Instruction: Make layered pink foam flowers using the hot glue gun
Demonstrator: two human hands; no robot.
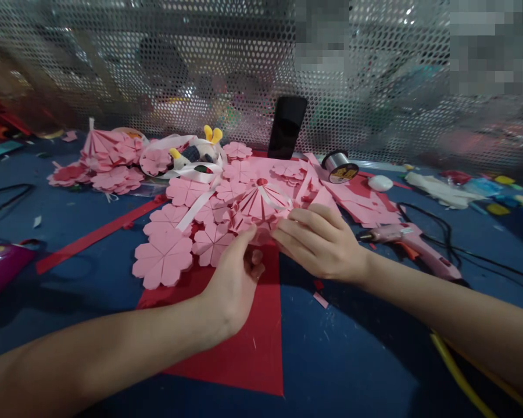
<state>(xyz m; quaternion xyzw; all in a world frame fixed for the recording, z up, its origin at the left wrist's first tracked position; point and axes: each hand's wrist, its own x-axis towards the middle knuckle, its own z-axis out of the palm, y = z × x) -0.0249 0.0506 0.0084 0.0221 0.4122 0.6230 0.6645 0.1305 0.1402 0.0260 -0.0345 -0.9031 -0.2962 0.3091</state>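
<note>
Both hands hold a pink folded paper umbrella [261, 203] just above the blue table. My left hand [235, 278] pinches its near edge between thumb and fingertips. My right hand [320, 241] grips the right side with fingers pressed together. Flat pink paper flowers [163, 258] lie spread to the left of my hands. A red paper sheet [253, 342] lies under my wrists.
A pink glue gun [412, 244] with a black cord lies to the right. A wire spool [340, 166], a black phone [286, 126] leaning on the perforated metal wall, a plush toy [196, 154] and more pink umbrellas [107, 157] sit behind. A red strip [91, 238] lies left.
</note>
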